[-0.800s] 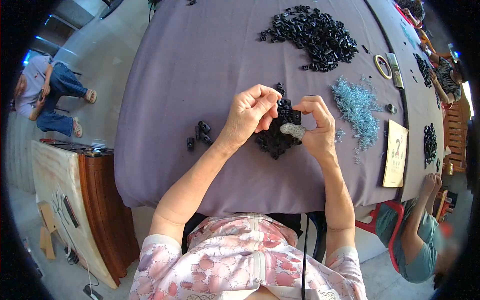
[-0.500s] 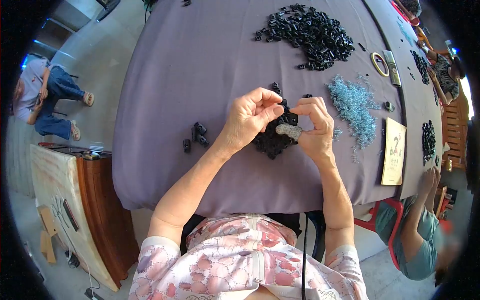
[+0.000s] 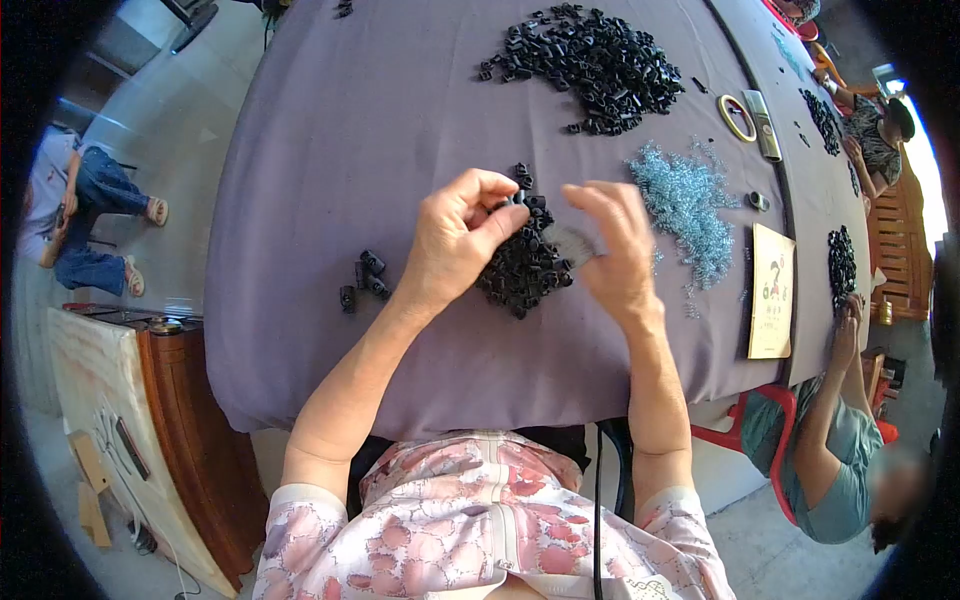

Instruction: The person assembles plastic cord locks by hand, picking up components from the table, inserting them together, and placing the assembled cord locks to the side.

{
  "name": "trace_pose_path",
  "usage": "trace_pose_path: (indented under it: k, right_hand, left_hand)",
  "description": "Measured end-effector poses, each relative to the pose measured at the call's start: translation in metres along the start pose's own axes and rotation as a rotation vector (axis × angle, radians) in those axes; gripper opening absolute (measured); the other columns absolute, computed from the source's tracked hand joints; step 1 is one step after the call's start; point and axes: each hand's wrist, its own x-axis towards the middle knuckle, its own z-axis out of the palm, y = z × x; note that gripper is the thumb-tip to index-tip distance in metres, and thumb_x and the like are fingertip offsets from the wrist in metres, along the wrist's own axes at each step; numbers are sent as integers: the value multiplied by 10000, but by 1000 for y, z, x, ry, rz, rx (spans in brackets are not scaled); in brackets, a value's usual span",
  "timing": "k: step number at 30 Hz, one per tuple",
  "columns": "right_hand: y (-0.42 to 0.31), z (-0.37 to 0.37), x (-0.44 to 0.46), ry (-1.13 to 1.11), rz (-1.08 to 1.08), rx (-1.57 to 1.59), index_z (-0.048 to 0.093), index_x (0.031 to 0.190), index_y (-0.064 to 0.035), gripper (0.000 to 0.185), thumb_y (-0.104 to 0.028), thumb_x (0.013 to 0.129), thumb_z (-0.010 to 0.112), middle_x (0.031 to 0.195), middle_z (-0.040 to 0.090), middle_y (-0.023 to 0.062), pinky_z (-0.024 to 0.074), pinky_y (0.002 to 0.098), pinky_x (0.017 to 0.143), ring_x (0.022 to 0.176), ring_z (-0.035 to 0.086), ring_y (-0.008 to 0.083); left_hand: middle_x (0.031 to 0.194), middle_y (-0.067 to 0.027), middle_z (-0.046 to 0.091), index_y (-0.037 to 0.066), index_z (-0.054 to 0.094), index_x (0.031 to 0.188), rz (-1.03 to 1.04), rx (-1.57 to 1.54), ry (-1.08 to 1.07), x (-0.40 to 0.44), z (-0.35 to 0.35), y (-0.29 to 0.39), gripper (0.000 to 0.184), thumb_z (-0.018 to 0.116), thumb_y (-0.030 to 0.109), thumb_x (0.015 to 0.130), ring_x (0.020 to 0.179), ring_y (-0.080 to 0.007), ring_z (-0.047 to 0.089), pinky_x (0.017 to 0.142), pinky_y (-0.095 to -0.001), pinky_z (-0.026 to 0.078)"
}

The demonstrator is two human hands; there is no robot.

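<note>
My left hand [image 3: 452,235] pinches a small black plastic piece [image 3: 519,197] between thumb and forefinger. It is over the edge of a small heap of black plastic pieces [image 3: 525,278]. To the right of this heap, my right hand [image 3: 622,250] is blurred, its forefinger and thumb apart and nothing visible between them. A grey covering [image 3: 568,244] wraps the right thumb. Several black cylindrical pieces [image 3: 362,270] lie left of my left hand. Beyond my right hand spreads a pile of tiny pale-blue pieces [image 3: 685,205], too fine to make out singly.
A large heap of black pieces [image 3: 600,70] lies farther up the purple tablecloth [image 3: 330,130]. On the right are a tape roll [image 3: 737,118], a box cutter [image 3: 763,126] and a yellow booklet [image 3: 771,292]. Co-workers sit along the right; another person [image 3: 90,210] sits at left.
My right hand has come away from my left and moved right, its fingers now apart. My left hand keeps its pinch. The whole view has shifted slightly.
</note>
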Motion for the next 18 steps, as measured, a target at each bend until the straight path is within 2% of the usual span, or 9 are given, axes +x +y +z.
trace_pose_path:
  k: [1, 2, 3, 6, 9, 10, 14, 18]
  right_hand:
    - [5, -7, 2, 74, 35, -41, 629, 936, -46, 297, -105, 668, 743, 900, 587, 107, 472, 358, 683, 796, 568, 286]
    - [11, -16, 2, 111, 89, -32, 632, 911, -40, 259, -61, 669, 722, 865, 586, 102, 473, 346, 672, 758, 570, 276]
    - [17, -24, 2, 148, 145, -25, 636, 885, -35, 226, -16, 670, 701, 830, 585, 98, 473, 334, 662, 719, 573, 267]
    - [27, -43, 2, 99, 353, -169, 638, 859, -37, 195, 32, 678, 625, 785, 590, 99, 473, 340, 659, 706, 589, 273]
    - [35, -55, -3, -169, 432, -283, 641, 874, -56, 234, 39, 676, 562, 813, 606, 109, 472, 357, 664, 767, 604, 289]
    - [36, -58, -5, -224, 419, -262, 649, 821, -62, 191, 12, 668, 562, 781, 631, 124, 471, 380, 655, 766, 614, 309]
    - [29, -75, -8, -504, 634, -203, 661, 710, -48, 120, 5, 625, 594, 671, 636, 133, 481, 383, 635, 678, 630, 310]
    - [15, -78, -6, -673, 652, -330, 682, 722, -76, 129, -21, 626, 616, 688, 644, 126, 485, 378, 634, 687, 636, 294]
  left_hand:
    - [827, 7, 610, 11, 605, 958, 21, 3, 44, 2, -3, 0, 143, 651, 31, 824, 695, -18, 539, 605, -154, 439]
    - [780, 17, 607, 32, 614, 930, 53, -50, 84, 4, -4, 0, 113, 654, 52, 826, 633, -3, 509, 536, -143, 396]
    - [768, 18, 605, 35, 615, 924, 52, -50, 94, 4, -6, 2, 106, 653, 57, 827, 614, 1, 497, 517, -142, 381]
    - [726, 24, 593, 43, 621, 900, 76, -50, 117, 6, -8, 2, 76, 647, 77, 837, 536, 8, 438, 448, -147, 331]
    - [732, 35, 594, 35, 623, 845, 29, -118, 119, 5, -6, 2, 56, 659, 74, 831, 654, -16, 522, 581, -163, 418]
    - [741, 31, 602, 31, 625, 856, 27, -121, 121, 5, -4, 2, 58, 662, 67, 828, 658, -18, 528, 584, -158, 423]
    - [759, 15, 613, 28, 628, 865, 23, -89, 115, 5, -4, 1, 57, 661, 53, 825, 676, -25, 543, 590, -160, 436]
    - [753, 19, 607, 29, 628, 865, 34, -91, 117, 6, -4, -1, 58, 662, 55, 826, 668, -23, 536, 581, -159, 429]
